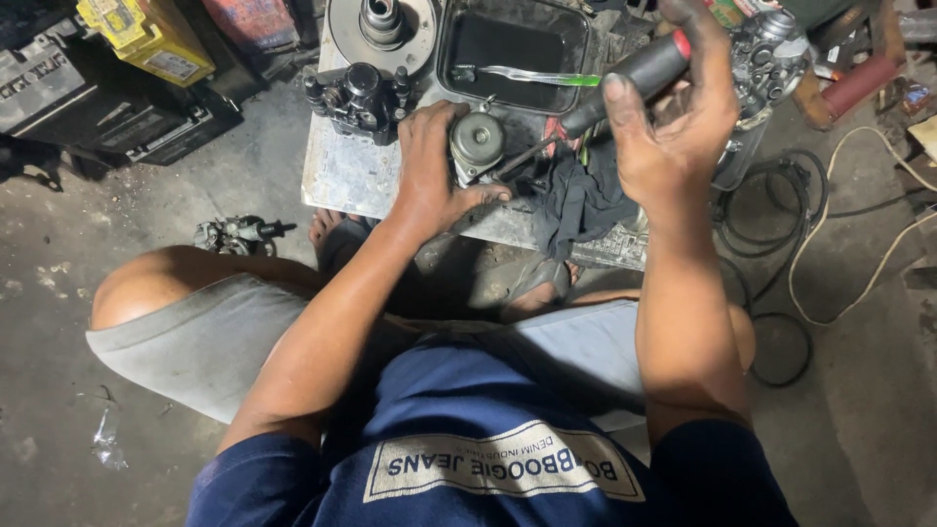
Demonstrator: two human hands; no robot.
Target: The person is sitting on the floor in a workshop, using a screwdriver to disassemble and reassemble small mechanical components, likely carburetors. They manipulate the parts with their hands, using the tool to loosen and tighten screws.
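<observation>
My left hand [434, 161] grips a small round grey metal engine part [477, 141] and holds it down on a low metal work board [342, 176]. My right hand [673, 117] holds a screwdriver [625, 83] by its black handle with a red band. Its shaft slants down to the left and its tip meets the side of the metal part. A dark rag [581, 200] lies on the board under my right hand.
On the board lie a black carburettor-like part [356, 98], a round metal disc with a hub [381, 29] and a black oil tray [512, 49]. Another engine part [234, 234] lies on the concrete floor at left. Cables [781, 224] coil at right. A yellow container [146, 39] stands at top left.
</observation>
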